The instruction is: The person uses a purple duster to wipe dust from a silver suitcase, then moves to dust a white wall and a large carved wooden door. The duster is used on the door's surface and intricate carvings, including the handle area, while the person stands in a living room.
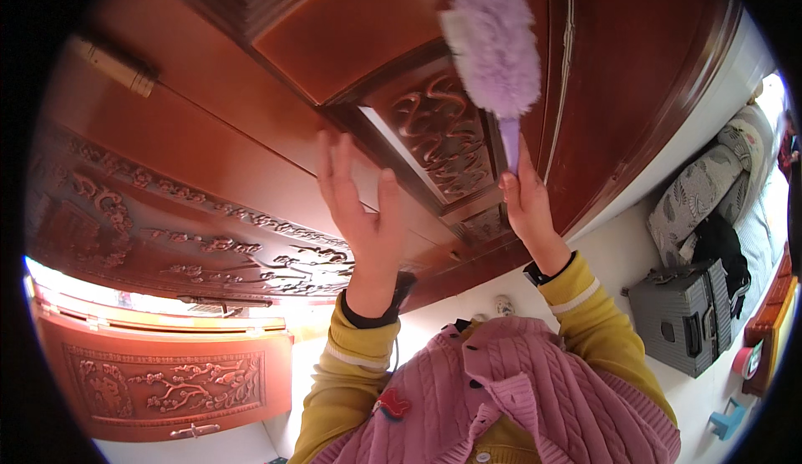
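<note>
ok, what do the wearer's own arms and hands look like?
Left hand and right hand: bare, no gloves. Sleeves: mustard yellow, each with a whitish stripe towards its lower end. Black bands at both wrists.

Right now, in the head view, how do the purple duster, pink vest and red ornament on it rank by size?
1. Pink vest, clearly largest.
2. Purple duster, held in the right hand.
3. Red ornament, easily smallest.
</note>
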Demonstrator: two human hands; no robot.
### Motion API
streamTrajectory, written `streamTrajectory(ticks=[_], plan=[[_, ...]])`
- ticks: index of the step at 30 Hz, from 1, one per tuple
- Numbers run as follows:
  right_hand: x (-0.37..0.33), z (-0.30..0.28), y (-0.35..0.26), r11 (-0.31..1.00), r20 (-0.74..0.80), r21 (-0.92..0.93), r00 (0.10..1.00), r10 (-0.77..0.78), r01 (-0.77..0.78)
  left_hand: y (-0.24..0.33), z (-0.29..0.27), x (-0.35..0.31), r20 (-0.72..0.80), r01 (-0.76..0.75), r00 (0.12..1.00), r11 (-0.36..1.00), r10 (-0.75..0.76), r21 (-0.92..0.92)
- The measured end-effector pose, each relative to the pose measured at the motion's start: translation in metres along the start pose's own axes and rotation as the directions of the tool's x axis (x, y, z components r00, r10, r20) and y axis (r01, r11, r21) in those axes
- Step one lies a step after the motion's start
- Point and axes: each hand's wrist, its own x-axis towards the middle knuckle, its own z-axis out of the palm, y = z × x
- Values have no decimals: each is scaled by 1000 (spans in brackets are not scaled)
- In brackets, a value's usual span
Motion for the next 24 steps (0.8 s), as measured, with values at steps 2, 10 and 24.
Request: streamTrajectory(ticks=[2, 10, 24], plan=[[12, 2, -29, 950, 27, -209, 973, -229, 230, 0, -7, 5, -93, -12, 996, 999, 16, 39], [-1, -1, -40, 891, 131, -181, 908, -397, 416, -21, -43, 2, -250, 75, 968, 979, -25, 190], [22, 17, -94, 849, 39, 113, 852, -522, 515, -35, -100, 22, -314, 135, 949, 925, -18, 356]])
